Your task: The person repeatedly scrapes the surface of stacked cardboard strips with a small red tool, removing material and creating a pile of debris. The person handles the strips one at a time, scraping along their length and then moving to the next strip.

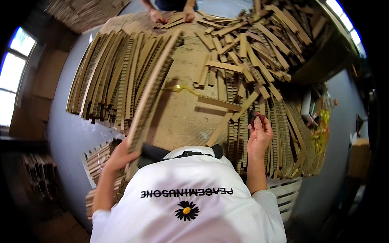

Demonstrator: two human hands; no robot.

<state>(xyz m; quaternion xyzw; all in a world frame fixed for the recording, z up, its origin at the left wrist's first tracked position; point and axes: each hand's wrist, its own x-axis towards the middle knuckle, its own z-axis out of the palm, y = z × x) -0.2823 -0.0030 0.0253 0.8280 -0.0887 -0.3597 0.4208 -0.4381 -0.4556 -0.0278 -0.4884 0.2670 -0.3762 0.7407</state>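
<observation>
My left hand [120,156] is closed round the near end of a long cardboard strip [150,89] with a ribbed, honeycomb-like edge. The strip slants up and away over the table, its far end near the back. In my right hand [260,135] is a small dark red and black tool [255,116], pinched between thumb and fingers; its exact kind I cannot make out. That hand hovers over rows of ribbed cardboard strips [277,133] at the table's right. A short cardboard piece [219,103] and a twisted yellow band [178,88] lie between my hands on the wooden tabletop [182,121].
Upright cardboard strips [109,77] stand packed along the left side. A loose heap of cut pieces [259,44] covers the far right, beside a dark bin [324,56]. Across the table, another person's hands [189,14] are among cardboard pieces. Yellow bands [322,129] hang at the right.
</observation>
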